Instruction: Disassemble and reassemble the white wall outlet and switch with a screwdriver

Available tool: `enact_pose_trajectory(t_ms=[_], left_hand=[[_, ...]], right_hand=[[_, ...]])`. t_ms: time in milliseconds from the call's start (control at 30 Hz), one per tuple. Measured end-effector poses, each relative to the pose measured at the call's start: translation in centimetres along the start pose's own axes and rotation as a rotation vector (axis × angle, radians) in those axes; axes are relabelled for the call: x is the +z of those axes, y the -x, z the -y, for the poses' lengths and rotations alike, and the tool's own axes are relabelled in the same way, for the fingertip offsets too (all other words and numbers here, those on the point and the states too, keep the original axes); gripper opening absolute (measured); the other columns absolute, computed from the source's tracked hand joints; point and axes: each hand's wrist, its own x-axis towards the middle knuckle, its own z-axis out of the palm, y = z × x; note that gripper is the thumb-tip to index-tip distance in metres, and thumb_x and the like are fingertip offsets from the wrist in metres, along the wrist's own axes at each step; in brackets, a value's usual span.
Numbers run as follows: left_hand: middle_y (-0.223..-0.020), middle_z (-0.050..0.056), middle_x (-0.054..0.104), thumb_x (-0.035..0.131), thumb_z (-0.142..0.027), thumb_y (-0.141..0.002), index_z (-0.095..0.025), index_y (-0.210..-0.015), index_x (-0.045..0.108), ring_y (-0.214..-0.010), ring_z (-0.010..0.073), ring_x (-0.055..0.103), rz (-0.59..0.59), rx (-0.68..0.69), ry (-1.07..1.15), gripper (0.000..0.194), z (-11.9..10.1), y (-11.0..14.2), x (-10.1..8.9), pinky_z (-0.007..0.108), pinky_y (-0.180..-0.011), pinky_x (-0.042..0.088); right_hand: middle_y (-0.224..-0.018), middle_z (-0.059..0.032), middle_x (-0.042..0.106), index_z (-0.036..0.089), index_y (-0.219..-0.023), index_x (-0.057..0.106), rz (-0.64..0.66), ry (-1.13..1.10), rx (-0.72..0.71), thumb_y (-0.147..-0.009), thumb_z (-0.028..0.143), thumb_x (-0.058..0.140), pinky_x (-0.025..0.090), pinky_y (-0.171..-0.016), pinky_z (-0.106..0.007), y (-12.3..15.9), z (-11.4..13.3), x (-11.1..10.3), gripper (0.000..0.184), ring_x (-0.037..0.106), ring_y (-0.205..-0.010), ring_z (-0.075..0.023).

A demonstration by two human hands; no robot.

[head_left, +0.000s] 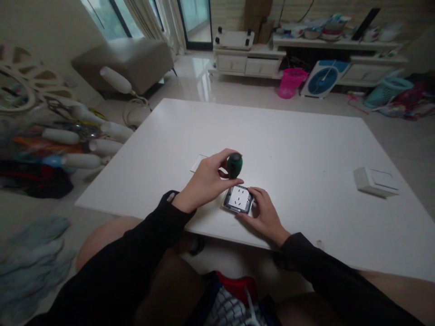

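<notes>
My left hand [214, 176] is closed round the green and black handle of a screwdriver [234, 165], held upright. The screwdriver's shaft and tip are hidden behind the handle and my fingers. Below it, near the table's front edge, lies a wall socket [239, 198] with a white face and a dark frame, its slots facing up. My right hand [265, 215] grips the socket's right side between thumb and fingers. A flat white cover plate [198, 163] lies on the table, partly behind my left hand.
A white table [272, 140] spreads in front of me. At its right stands a white box-shaped switch or socket unit [376, 182]. Beyond the table are a pink basket [290, 83], a blue fan [322, 79] and a grey bench [125, 61]. Assorted clutter lies at the left.
</notes>
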Motion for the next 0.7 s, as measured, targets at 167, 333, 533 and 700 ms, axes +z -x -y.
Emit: enact_pose_trajectory(t_ms=[167,333,533,700], left_hand=[[-0.106,0.005,0.069,0.073,-0.011,-0.085,-0.021,-0.132,0.056,-0.099,0.0199,0.071,0.107,0.012,0.065,0.051,-0.1,0.0,-0.6,0.038,-0.092,0.062],[-0.107,0.007,0.067,0.057,-0.008,-0.095,-0.022,-0.142,0.039,-0.099,0.0191,0.068,0.157,0.061,0.056,0.052,0.1,0.3,-0.4,0.037,-0.093,0.057],[-0.099,0.002,0.063,0.065,-0.018,-0.096,-0.023,-0.137,0.04,-0.087,0.0165,0.065,0.091,0.062,-0.01,0.048,0.0,0.4,0.5,0.033,-0.083,0.055],[-0.105,0.005,0.067,0.074,-0.019,-0.09,-0.02,-0.128,0.055,-0.092,0.0185,0.068,0.058,0.034,-0.025,0.042,0.0,0.1,0.3,0.034,-0.084,0.061]], right_hand=[[-0.142,-0.0152,0.055,0.028,-0.15,0.046,0.001,0.006,0.015,-0.083,0.05,0.082,0.051,-0.111,-0.061,0.1,0.0,0.0,0.079,0.054,-0.132,-0.0372],[-0.142,-0.0154,0.055,0.029,-0.152,0.045,0.001,0.0,0.009,-0.084,0.051,0.081,0.052,-0.109,-0.063,0.1,0.0,0.0,0.08,0.055,-0.131,-0.0384],[-0.143,-0.0156,0.054,0.03,-0.152,0.043,0.003,-0.012,0.002,-0.084,0.05,0.081,0.052,-0.109,-0.065,0.1,0.0,0.0,0.08,0.055,-0.132,-0.039],[-0.143,-0.0153,0.054,0.03,-0.151,0.044,0.003,-0.006,0.004,-0.083,0.049,0.083,0.051,-0.11,-0.064,0.1,0.0,0.0,0.08,0.054,-0.133,-0.0383]])
